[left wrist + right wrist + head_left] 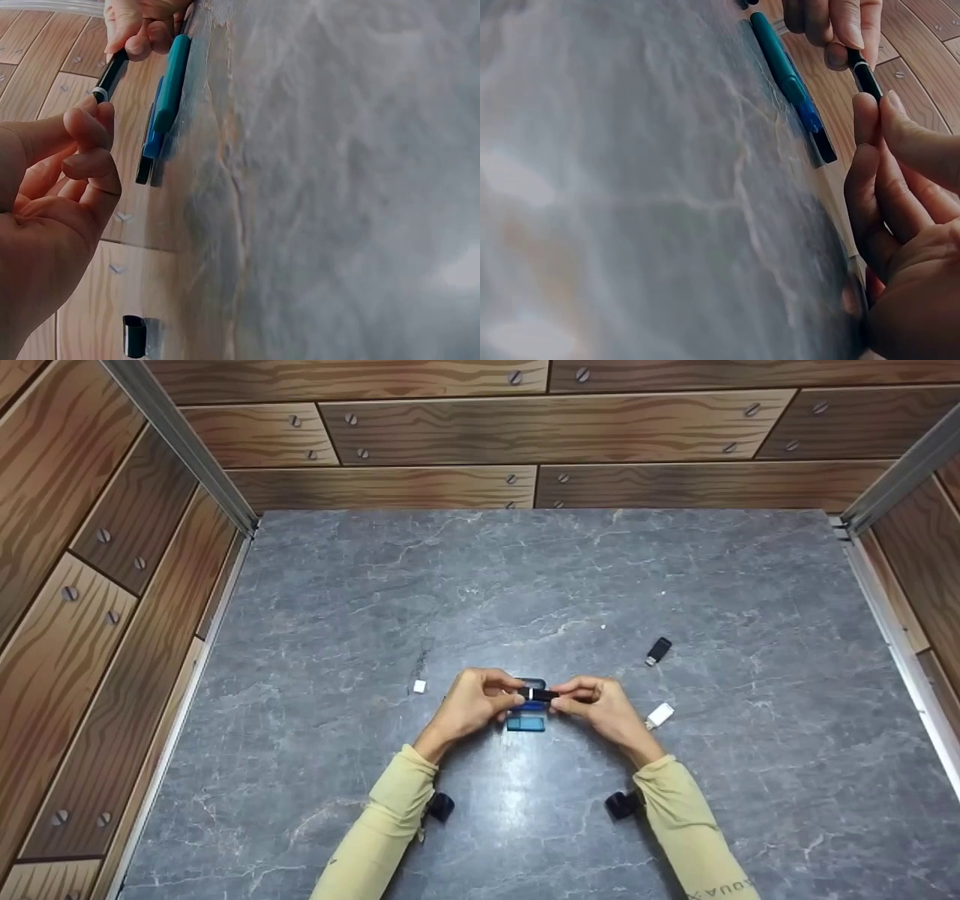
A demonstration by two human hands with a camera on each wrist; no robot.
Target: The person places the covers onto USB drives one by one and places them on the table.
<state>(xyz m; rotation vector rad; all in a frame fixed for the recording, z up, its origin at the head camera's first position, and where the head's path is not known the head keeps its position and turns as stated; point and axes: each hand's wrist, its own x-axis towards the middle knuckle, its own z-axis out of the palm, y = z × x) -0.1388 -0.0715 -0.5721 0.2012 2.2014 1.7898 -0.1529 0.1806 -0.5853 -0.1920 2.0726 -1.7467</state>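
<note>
Both hands hold one black USB stick (541,694) with a pale band, just above the table. My left hand (480,695) pinches its left end between thumb and fingers, and my right hand (600,709) pinches the other end. Right below lie a teal USB stick (526,724), a blue one (531,707) and a dark one (532,683), side by side in a row. The left wrist view shows the teal stick (174,84) nearest, with the blue one (152,141) behind it. My fingers partly hide the row in the head view.
To the right on the grey marbled table (375,585) lie a black USB stick (659,651) and a white one (660,715), metal plugs showing. A small white piece (419,686) sits left of my left hand. Wood-patterned panels (555,431) border the table.
</note>
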